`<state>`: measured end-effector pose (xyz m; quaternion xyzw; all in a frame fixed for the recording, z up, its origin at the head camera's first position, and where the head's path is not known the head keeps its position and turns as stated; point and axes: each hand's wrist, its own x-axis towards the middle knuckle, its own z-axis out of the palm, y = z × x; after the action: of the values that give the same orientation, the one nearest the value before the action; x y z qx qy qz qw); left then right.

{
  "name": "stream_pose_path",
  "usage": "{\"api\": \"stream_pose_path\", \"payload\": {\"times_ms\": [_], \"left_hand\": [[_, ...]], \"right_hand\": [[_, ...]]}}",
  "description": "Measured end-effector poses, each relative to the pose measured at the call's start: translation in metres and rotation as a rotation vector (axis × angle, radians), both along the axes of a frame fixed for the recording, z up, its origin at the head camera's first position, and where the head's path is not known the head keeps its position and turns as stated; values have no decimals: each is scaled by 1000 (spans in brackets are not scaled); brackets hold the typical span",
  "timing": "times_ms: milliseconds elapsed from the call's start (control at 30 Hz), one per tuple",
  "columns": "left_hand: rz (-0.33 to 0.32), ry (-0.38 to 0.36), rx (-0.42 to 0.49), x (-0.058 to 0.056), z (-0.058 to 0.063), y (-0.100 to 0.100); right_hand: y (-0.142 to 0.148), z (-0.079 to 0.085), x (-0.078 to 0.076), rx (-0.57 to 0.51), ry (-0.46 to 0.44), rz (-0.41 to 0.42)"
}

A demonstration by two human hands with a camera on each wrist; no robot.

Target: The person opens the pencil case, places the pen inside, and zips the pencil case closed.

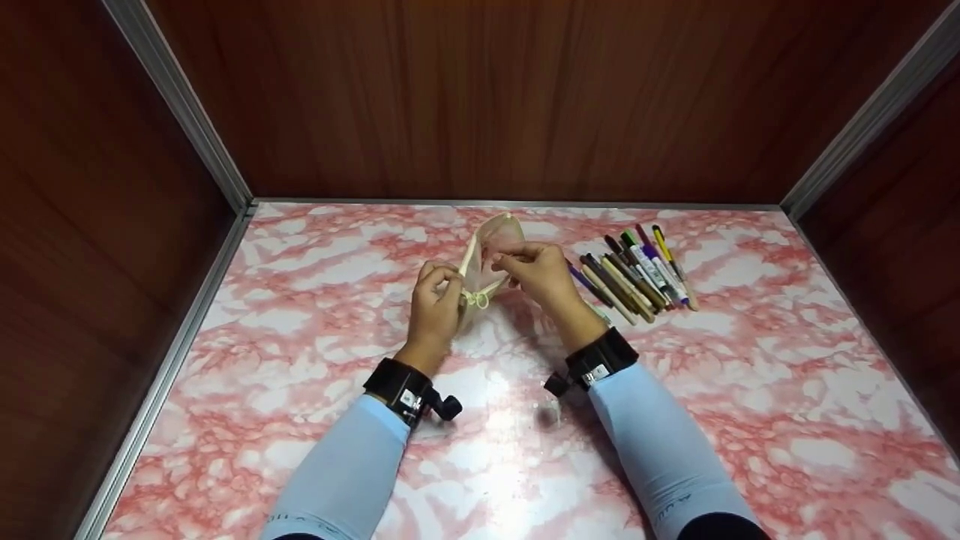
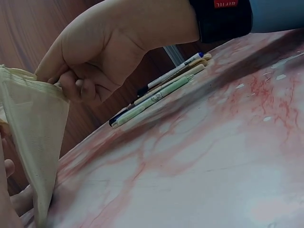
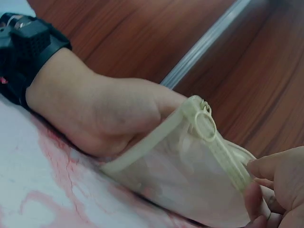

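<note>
A pale yellow see-through zip pouch (image 1: 504,223) is held up with its mouth spread between both hands. My left hand (image 1: 437,296) grips its left rim near the zipper end. In the right wrist view, a ring-shaped zipper pull (image 3: 205,126) hangs at the corner of the pouch (image 3: 175,166). My right hand (image 1: 544,274) pinches the opposite rim, its thumb and fingers curled at the edge. The left wrist view has the right hand (image 2: 95,57) at the top edge of the pouch (image 2: 35,118). Fabric hides part of the left fingers.
Several pens and markers (image 1: 634,274) lie side by side right of the right hand. A light green pen (image 2: 154,99) is nearest in the left wrist view. Brown wooden panels (image 1: 487,97) with metal edging enclose the marbled red-and-white table (image 1: 300,390) at back and sides.
</note>
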<state>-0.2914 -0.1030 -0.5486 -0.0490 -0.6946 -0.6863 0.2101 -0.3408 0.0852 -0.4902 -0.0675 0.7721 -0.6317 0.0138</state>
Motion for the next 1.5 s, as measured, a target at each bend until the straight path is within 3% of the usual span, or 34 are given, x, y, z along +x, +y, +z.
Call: {"api": "stream_pose_path", "payload": {"times_ms": [167, 400, 633, 833, 1000, 1133, 1233, 1433, 1500], "left_hand": [[-30, -16, 76, -1, 0, 0], [-78, -1, 55, -3, -2, 0], [-4, -8, 81, -3, -3, -3], [-22, -8, 79, -4, -3, -3], [-40, 15, 77, -6, -3, 0], [-44, 38, 44, -6, -4, 0], [-10, 61, -4, -3, -4, -1], [180, 65, -149, 5, 0, -5], [206, 65, -174, 5, 0, -5]], "right_hand": [[-1, 1, 1, -31, 69, 1], [-1, 1, 0, 51, 178, 30], [-1, 3, 0, 44, 211, 54], [10, 9, -4, 27, 197, 32], [36, 17, -12, 22, 152, 12], [67, 23, -19, 141, 113, 13], [93, 25, -25, 251, 121, -18], [148, 28, -31, 449, 128, -169], [164, 28, -32, 482, 113, -219]]}}
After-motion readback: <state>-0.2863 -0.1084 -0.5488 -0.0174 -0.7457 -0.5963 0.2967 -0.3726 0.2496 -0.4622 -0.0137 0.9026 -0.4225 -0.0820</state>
